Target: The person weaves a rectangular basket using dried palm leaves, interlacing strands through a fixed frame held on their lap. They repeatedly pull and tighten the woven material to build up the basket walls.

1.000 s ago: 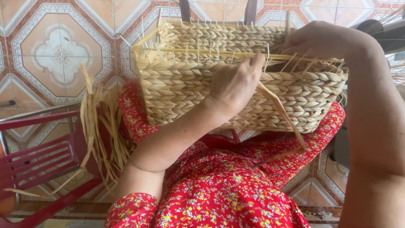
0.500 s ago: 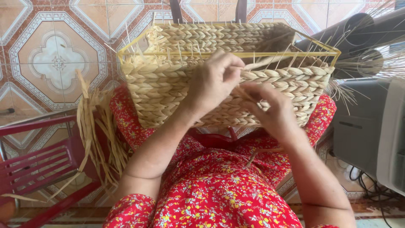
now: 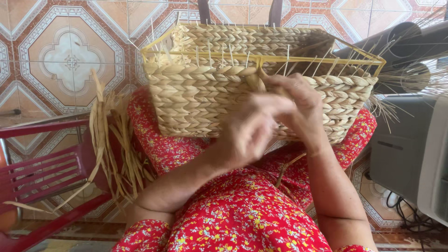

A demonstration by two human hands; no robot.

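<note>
2 hands [image 3: 268, 121] w/ closed grip on strand [image 3: 255, 80] at basket [image 3: 196, 100] rim, basket long axis left-right.

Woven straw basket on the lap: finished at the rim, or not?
Unfinished: the woven straw basket shows bare yellow wire rim with loose strands poking up.

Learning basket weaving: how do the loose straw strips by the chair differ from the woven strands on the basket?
The loose straw strips hang flat, frayed and unbraided; the woven strands are twisted into tight plump rows. The strips droop beside the red chair; the strands are fixed on the basket's yellow frame. Both are pale tan.
</note>
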